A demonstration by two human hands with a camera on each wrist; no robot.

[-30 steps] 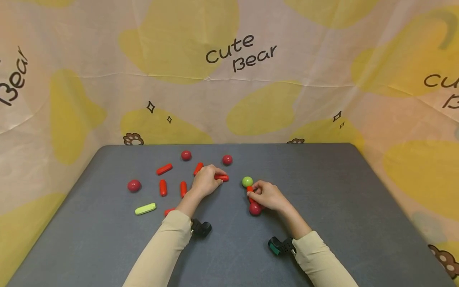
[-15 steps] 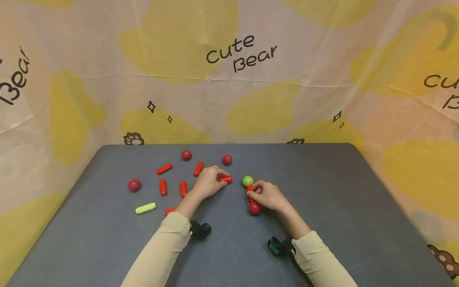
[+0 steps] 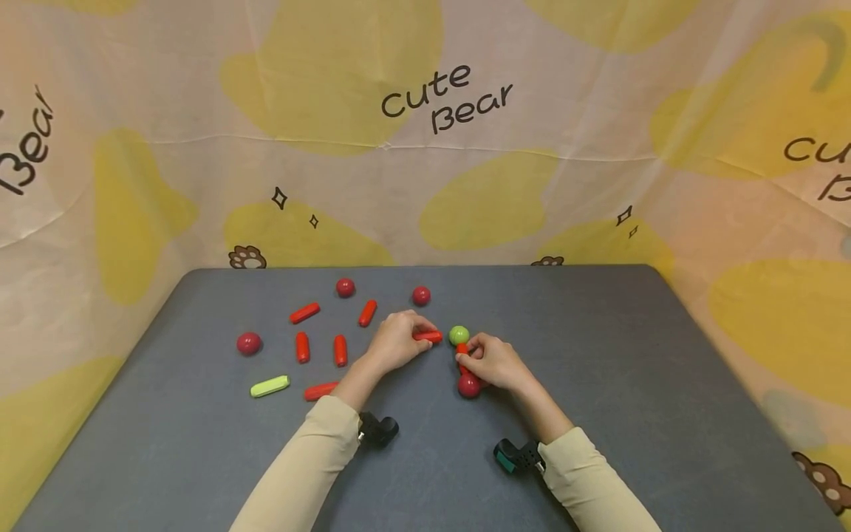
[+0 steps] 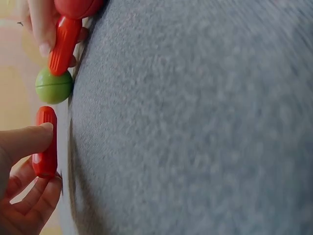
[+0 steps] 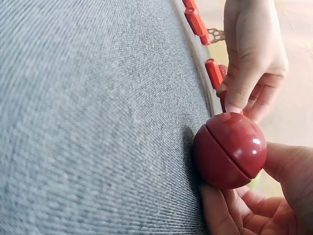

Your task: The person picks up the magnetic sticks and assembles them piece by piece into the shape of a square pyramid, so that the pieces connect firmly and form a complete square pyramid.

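Observation:
My left hand [image 3: 397,341] pinches a short red ridged rod [image 3: 428,337] between thumb and fingers, its free end pointing right at a green ball [image 3: 459,335]. In the left wrist view a narrow gap shows between this rod [image 4: 46,142] and the green ball [image 4: 53,85]. With thumb and fingers my right hand [image 3: 499,362] grips a second red rod [image 3: 462,349]. That rod links the green ball at its far end to a dark red ball [image 3: 468,386] at its near end. The red ball [image 5: 230,151], with a seam around it, hides most of the joint in the right wrist view.
On the grey table [image 3: 598,332], loose red balls lie at the back [image 3: 345,287] and left [image 3: 249,343]. Several red rods [image 3: 302,347] are scattered left of my left hand, one partly behind the forearm. A yellow-green rod [image 3: 270,386] lies at the left. A printed cloth [image 3: 492,199] rises behind.
My left hand has carried its red rod to the right, closer to the green ball. The right hand has barely moved; the red ball has shifted slightly left.

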